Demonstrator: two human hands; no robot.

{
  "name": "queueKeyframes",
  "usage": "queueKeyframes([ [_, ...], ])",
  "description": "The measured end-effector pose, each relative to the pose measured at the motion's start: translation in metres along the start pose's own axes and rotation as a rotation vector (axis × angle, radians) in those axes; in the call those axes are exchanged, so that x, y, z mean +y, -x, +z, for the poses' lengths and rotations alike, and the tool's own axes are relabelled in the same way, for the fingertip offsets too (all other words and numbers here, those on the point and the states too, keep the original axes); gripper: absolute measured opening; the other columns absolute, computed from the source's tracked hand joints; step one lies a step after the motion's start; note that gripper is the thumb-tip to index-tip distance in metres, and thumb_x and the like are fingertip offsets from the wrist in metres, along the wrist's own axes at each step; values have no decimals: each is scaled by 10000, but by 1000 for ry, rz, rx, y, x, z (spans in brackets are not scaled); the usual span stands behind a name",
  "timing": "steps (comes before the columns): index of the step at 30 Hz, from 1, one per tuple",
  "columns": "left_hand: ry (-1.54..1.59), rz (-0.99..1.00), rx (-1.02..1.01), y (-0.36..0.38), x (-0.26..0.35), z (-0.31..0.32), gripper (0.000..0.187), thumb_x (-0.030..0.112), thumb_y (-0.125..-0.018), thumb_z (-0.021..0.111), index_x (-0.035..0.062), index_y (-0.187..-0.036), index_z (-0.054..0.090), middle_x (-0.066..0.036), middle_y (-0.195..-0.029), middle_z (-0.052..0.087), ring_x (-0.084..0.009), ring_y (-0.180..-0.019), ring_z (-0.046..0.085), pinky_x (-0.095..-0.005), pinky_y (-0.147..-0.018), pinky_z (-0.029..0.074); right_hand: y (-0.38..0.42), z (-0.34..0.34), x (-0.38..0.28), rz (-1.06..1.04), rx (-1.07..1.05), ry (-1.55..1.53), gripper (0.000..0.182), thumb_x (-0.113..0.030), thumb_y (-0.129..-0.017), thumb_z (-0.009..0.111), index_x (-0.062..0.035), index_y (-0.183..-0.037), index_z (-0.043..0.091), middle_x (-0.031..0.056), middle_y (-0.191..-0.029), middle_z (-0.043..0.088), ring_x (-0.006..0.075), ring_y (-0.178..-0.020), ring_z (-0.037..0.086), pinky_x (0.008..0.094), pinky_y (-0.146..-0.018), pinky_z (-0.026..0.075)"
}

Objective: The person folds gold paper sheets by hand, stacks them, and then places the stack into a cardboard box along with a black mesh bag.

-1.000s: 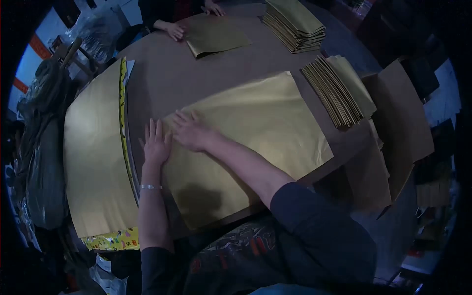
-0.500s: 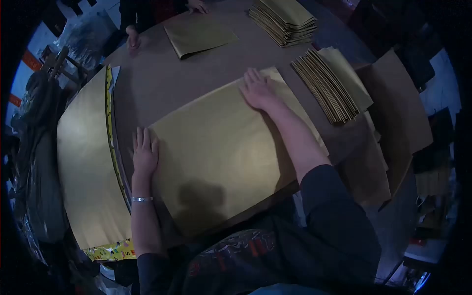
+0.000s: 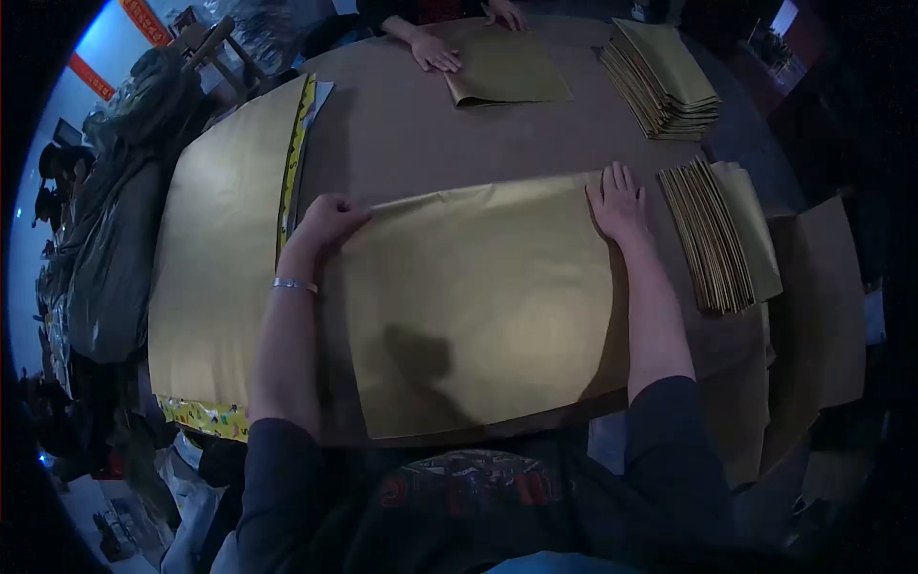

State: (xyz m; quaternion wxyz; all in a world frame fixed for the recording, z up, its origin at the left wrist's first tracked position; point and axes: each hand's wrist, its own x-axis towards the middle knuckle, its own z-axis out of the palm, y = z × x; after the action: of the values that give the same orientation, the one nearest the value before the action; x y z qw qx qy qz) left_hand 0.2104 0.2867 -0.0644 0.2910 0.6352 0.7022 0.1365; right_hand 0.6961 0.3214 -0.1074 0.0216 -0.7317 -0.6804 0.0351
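Note:
A large gold-brown paper sheet (image 3: 478,306) lies in front of me on the table, its far edge slightly rippled. My left hand (image 3: 330,222) is closed at the sheet's far left corner, with thumb and fingers pinching the paper there. Over at the far right corner, my right hand (image 3: 620,203) rests flat with its fingers stretched out on the paper. To the left lies a stack of large gold-brown sheets (image 3: 225,230) with a yellow printed edge. A pile of folded paper (image 3: 708,234) stands just right of my right hand.
Across the table (image 3: 382,134), another person's hand (image 3: 435,53) presses on a folded brown sheet (image 3: 512,72). A second folded pile (image 3: 660,81) is at the back right. An open cardboard box (image 3: 818,297) stands at the right edge.
My left hand has gone from lying flat beside the sheet to pinching its far left corner. The co-worker's hand has moved onto their sheet. My view has shifted left.

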Motion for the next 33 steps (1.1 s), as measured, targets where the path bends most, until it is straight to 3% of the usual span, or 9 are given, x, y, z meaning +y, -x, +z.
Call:
queueKeyframes([
  [3,399,-143,60,46,-1,8,346,298,-871,702,-7,-1005,610,-55,-863,654,-107,-769,601,-272,-652,484,3,3,1,-21,46,-20,664,-456,-982,338,-42,-1492,245,128,-1575,189,280,-1467,126,537,-1170,127],
  [6,811,-167,139,112,10,33,461,209,-903,657,-44,-1248,487,-82,-932,668,-147,-837,638,-278,-757,526,7,2,2,-23,82,3,635,-443,-980,358,-37,-1465,311,144,-1555,239,303,-1450,181,550,-1161,151],
  [10,881,-23,84,184,-16,83,481,175,-896,658,-33,-1290,476,-114,-1155,614,-180,-1009,602,-333,-882,494,32,5,-8,-54,93,-1,622,-447,-977,366,-38,-1446,350,151,-1540,268,319,-1439,202,577,-1151,149],
  [13,1095,-153,89,244,33,87,364,174,-880,655,-17,-1175,562,-92,-1067,633,-165,-957,612,-300,-804,502,67,15,-24,-159,78,-127,629,-466,-967,392,-37,-1427,367,158,-1531,275,325,-1447,165,592,-1142,142],
  [17,944,-106,29,238,8,95,279,102,-891,591,-7,-1146,575,-97,-1031,642,-171,-918,627,-306,-780,515,135,7,-48,-332,70,-234,660,-440,-950,461,-16,-1437,323,192,-1520,268,370,-1441,154,591,-1127,163],
  [21,1152,-145,49,251,28,75,310,94,-919,566,-18,-1208,555,-113,-1069,648,-198,-942,647,-330,-822,542,215,-11,-54,-507,21,-417,731,-414,-932,517,34,-1451,262,253,-1503,260,413,-1431,155,566,-1135,153],
  [26,1263,-147,-96,256,28,93,359,145,-938,575,-27,-1250,531,-135,-1168,623,-212,-1032,632,-337,-888,518,320,-14,-90,-823,-167,-263,975,-524,-770,704,48,-1431,273,256,-1497,267,407,-1429,180,621,-1122,141],
  [29,1555,-184,-113,263,47,86,350,144,-949,553,-19,-1258,525,-127,-1158,627,-223,-1039,629,-352,-901,515,334,1,-109,-803,-23,-323,911,-425,-763,742,51,-1412,315,249,-1462,327,408,-1402,247,638,-1090,202],
  [33,1584,-89,-54,255,57,86,334,150,-958,543,-15,-1247,513,-122,-1148,629,-225,-1038,631,-372,-908,519,327,-12,-114,-771,175,-404,731,-168,-735,730,24,-1362,408,222,-1405,412,412,-1346,345,581,-1074,286],
])
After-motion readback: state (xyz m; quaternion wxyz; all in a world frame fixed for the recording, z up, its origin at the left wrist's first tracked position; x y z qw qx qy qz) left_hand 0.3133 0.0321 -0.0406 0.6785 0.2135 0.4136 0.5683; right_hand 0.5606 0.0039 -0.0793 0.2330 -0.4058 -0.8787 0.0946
